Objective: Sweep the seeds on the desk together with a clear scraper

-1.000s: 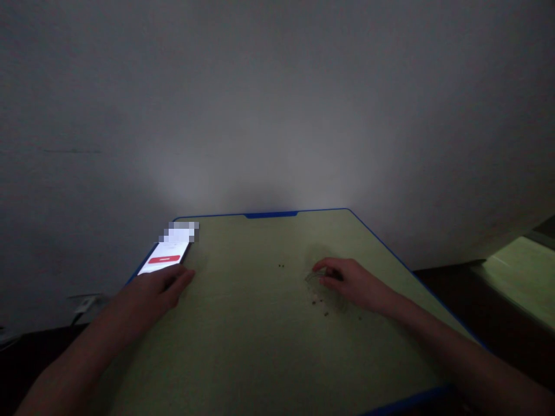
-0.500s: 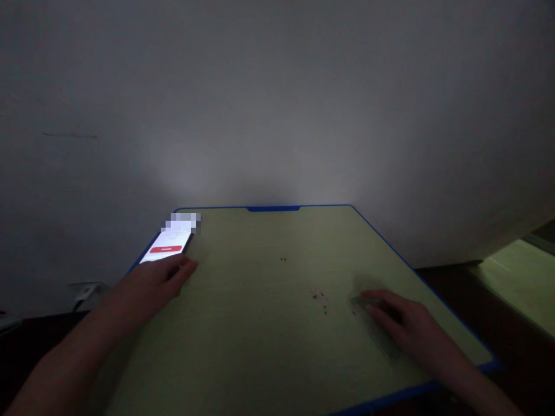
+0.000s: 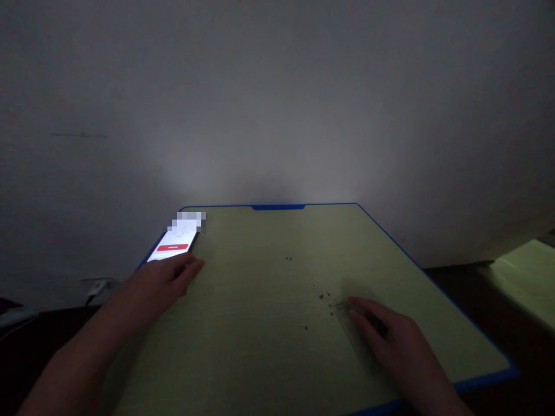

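Observation:
My right hand (image 3: pixel 392 335) pinches a thin, clear, flat piece of what looks like plastic (image 3: pixel 347 329) between thumb and fingers, low over the right half of the table. Its left edge lies close to several small dark crumbs (image 3: pixel 321 297). Another dark bit (image 3: pixel 306 328) lies nearer to me. At the left, my left hand (image 3: pixel 176 274) rests with curled fingers at the near end of a lit phone (image 3: pixel 177 238), covering its lower part. Nothing shows between those fingers.
The pale tabletop (image 3: pixel 243 335) has a blue rim and stands against a grey wall (image 3: pixel 277 104). Two tiny dark specks (image 3: pixel 288 259) lie farther back. A white plug with a cable (image 3: pixel 97 287) is at the left wall. Another pale surface (image 3: pixel 526 283) is at the far right.
My right hand has moved left and slightly nearer with the clear piece, up to the crumbs. A dark bit now shows farther left and nearer. My left hand keeps its place by the phone.

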Demonstrator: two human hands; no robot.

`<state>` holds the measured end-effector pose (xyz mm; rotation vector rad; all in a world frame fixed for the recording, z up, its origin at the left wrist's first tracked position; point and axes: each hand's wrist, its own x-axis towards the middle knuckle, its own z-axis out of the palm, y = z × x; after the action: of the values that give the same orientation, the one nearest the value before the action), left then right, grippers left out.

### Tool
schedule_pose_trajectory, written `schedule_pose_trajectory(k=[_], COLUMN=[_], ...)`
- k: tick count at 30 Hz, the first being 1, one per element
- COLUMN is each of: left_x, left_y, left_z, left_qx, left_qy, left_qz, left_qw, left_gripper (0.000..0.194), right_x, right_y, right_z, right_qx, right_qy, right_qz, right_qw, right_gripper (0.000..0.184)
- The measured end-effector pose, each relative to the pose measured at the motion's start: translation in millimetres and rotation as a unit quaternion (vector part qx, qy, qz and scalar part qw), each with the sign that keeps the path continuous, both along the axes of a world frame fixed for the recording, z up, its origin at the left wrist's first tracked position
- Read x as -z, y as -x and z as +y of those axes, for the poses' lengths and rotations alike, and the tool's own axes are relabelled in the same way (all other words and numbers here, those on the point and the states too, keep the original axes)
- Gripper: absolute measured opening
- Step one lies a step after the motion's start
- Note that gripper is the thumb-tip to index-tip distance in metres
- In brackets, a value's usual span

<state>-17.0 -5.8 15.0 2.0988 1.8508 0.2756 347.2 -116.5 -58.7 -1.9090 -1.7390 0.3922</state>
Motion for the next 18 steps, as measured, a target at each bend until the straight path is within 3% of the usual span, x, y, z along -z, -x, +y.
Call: schedule_pose_trajectory(k=[14, 18], left_x=[0.7, -1.3], left_y=[-2, -4], left_z=[0, -2], left_qx=[-0.004, 0.0], left_qy=[-0.012, -0.015], left_qz=[0.006, 0.012], left_qw=[1.0, 1.0], left_gripper=[0.047, 0.046], right_x=[-2.7, -4.7], right_y=[47, 49], right_z=[7, 9], right_qx=[-0.038, -0.043], right_qy=[-0.027, -0.031], right_qz=[-0.015, 0.013], right_qw=[0.999, 0.998], right_gripper=[0.035, 0.037])
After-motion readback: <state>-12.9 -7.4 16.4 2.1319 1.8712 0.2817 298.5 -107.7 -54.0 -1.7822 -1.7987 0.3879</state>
